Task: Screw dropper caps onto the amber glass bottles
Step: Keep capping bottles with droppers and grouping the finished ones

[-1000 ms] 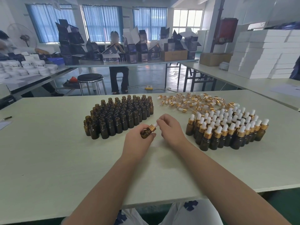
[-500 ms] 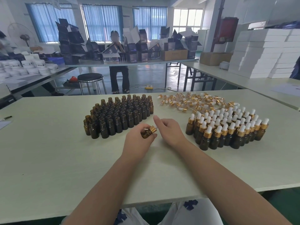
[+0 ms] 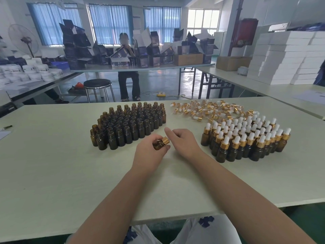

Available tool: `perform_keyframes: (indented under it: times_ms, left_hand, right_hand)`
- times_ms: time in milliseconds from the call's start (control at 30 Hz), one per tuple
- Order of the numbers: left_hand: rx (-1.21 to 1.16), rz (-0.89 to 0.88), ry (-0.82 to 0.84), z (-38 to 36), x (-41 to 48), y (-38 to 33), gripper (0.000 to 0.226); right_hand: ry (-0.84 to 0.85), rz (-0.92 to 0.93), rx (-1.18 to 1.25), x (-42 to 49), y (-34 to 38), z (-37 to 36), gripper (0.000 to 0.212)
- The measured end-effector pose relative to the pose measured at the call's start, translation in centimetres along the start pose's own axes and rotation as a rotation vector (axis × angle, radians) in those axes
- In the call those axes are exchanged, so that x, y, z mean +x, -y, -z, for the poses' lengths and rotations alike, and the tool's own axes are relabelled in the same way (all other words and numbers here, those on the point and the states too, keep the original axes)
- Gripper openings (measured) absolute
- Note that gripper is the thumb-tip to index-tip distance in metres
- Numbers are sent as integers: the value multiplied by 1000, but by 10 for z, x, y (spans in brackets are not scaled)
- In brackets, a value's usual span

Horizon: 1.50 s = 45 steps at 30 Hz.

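Packing workshop: stacked boxes (image 3: 284, 55), worktables (image 3: 52, 164)

Table (image 3: 52, 173): open bottles (image 3: 128, 125) stand packed left of centre. Capped bottles (image 3: 246, 138) stand in a block to the right, well apart. Loose dropper caps (image 3: 202, 110) lie behind that block, near the far edge. Between both groups, nearer side: left hand (image 3: 149, 155) with held bottle (image 3: 158, 144), right hand (image 3: 182, 141) just beside it. Stool (image 3: 97, 83) beyond the far edge.

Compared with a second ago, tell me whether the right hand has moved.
Yes: the right hand unpinched the dropper cap, fingers stretching toward the uncapped bottles.
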<state>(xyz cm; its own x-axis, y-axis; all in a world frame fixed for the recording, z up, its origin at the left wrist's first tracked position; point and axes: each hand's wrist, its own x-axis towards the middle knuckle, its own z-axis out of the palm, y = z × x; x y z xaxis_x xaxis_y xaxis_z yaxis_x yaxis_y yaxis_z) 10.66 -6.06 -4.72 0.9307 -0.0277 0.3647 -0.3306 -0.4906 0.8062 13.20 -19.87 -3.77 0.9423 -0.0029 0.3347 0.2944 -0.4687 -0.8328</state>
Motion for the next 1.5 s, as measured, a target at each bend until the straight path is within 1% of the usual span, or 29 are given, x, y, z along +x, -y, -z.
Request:
perform_keyframes:
  times_ms: [67,100,300,433,500,567,667,733,800,867,967,1067,1167,1267,1500]
  left_hand:
    - [4,-1,-2,0,0,0,24]
    - [4,2,-3,0,0,0,22]
    - [-19,26,-7,-1,0,1,15]
    - [-35,43,-9,-1,1,0,16]
    - [-66,50,-12,0,0,1,14]
    - [-95,23,-4,0,0,0,15]
    - [-146,-65,30,0,-1,-3,26]
    - [-170,-85,60,1,-2,-6,19]
    - [-185,-56,86,1,-3,-7,10]
    - [-185,-11,101,1,-3,-7,18]
    - [-144,-6,117,3,-3,-8,21]
    - [-138,2,126,3,-3,-7,9]
    - [-112,9,132,2,-2,-6,13]
    - [-83,24,140,2,-1,-4,17]
    - [-77,48,123,-2,1,-1,15]
  right_hand:
    - [1,-8,-6,0,0,-1,60]
    - [1,-7,-8,0,0,-1,59]
    - [6,49,15,2,-4,-2,41]
    - [52,75,-41,3,-2,4,30]
    - [100,111,-130,3,6,13,25]
    - [170,187,-248,3,20,24,22]
    - [267,313,-544,3,50,44,24]
    - [330,369,-760,4,72,59,27]
    - [370,394,-878,7,92,76,25]
    - [370,409,-936,12,106,94,25]
    - [394,379,-1014,20,113,119,26]
    - [441,315,-1106,26,106,136,26]
    - [466,229,-1198,27,92,142,28]
    - [459,224,-1297,26,78,143,30]
    - [436,216,-1436,23,59,139,34]
